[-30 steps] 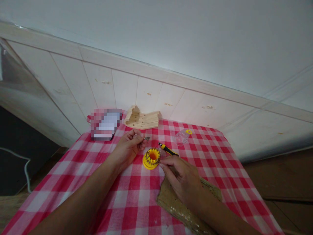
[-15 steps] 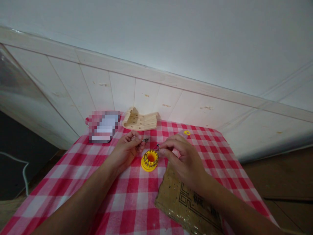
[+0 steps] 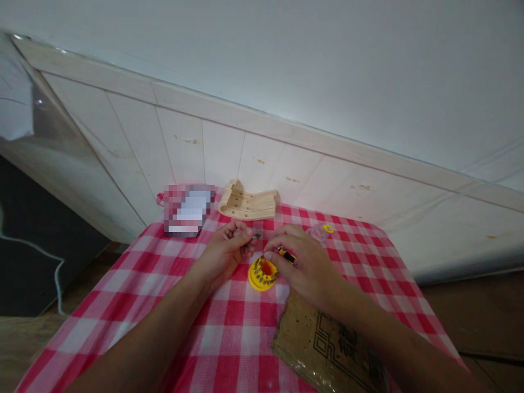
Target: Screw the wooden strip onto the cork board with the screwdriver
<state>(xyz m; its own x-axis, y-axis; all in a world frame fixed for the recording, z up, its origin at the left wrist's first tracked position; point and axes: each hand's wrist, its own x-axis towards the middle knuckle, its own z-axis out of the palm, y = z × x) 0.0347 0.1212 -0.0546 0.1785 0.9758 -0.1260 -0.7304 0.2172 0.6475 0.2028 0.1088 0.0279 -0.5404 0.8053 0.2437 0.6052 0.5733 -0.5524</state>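
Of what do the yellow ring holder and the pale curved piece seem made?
Yellow ring holder: probably plastic, smooth-looking, judging by its bright, even colour. Pale curved piece: seemingly wood, perhaps unpainted, given its tan tone and slat lines.

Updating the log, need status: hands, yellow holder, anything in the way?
Left hand pinching metal bits. Right hand at edge of yellow holder, contact unclear. Holder on checked cloth, bits ringing it. Screwdriver partly hidden by right hand.

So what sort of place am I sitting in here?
Probably a room at home, though a small workshop is possible: a checked tablecloth, a white panelled wall right behind it, and a yellow bit holder on the cloth.
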